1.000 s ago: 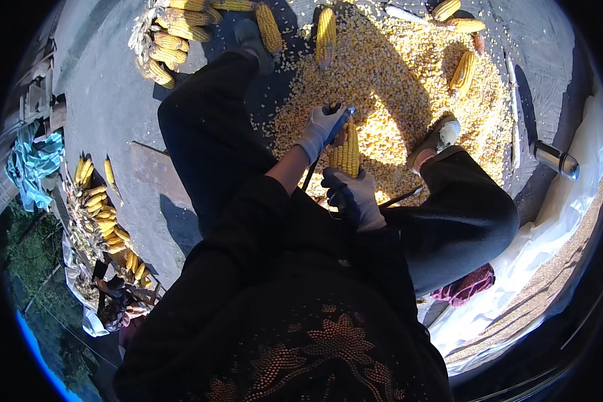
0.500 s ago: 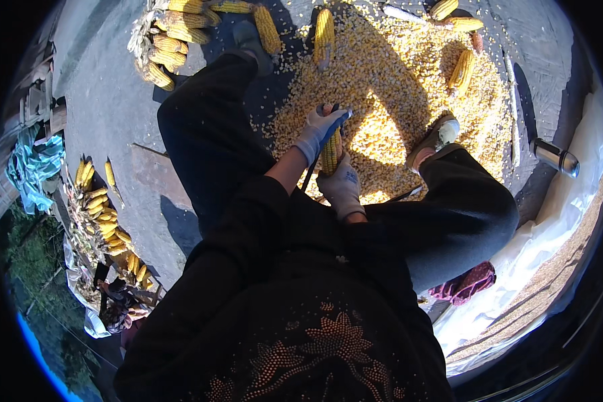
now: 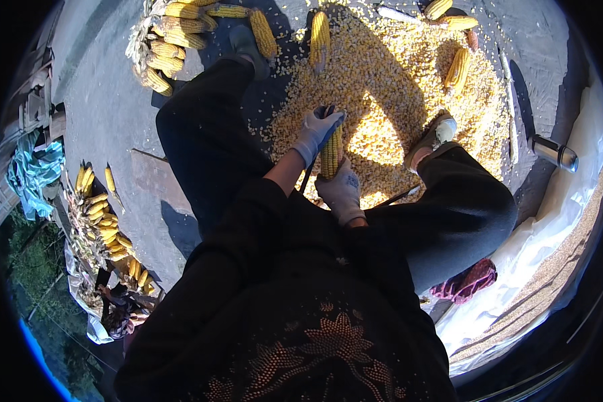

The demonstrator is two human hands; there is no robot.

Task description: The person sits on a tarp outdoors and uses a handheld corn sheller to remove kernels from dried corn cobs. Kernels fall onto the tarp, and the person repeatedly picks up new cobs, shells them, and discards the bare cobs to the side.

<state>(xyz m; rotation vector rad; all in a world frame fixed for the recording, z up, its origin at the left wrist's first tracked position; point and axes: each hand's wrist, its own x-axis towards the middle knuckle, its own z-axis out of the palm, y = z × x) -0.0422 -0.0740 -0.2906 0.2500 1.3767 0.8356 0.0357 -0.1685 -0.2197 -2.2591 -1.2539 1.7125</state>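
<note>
Between my legs I hold a yellow corn cob (image 3: 331, 159) upright over a broad heap of loose kernels (image 3: 382, 137). My left hand (image 3: 317, 136), in a white and blue glove, is closed at the cob's upper part. Something dark and narrow shows at its fingertips; what it is I cannot make out. My right hand (image 3: 342, 192), gloved in the same way, wraps around the cob's lower end. Rows of kernels are visible on the cob between the two hands.
Whole cobs lie on the heap, such as one cob (image 3: 319, 41) at its far side. A cob pile (image 3: 171, 37) lies far left, another cob pile (image 3: 104, 221) left. At right are a metal flask (image 3: 555, 154) and white sheeting (image 3: 516, 288).
My left hand has shifted slightly on the cob, and more of the cob's side shows between my hands. The whole view has moved a little.
</note>
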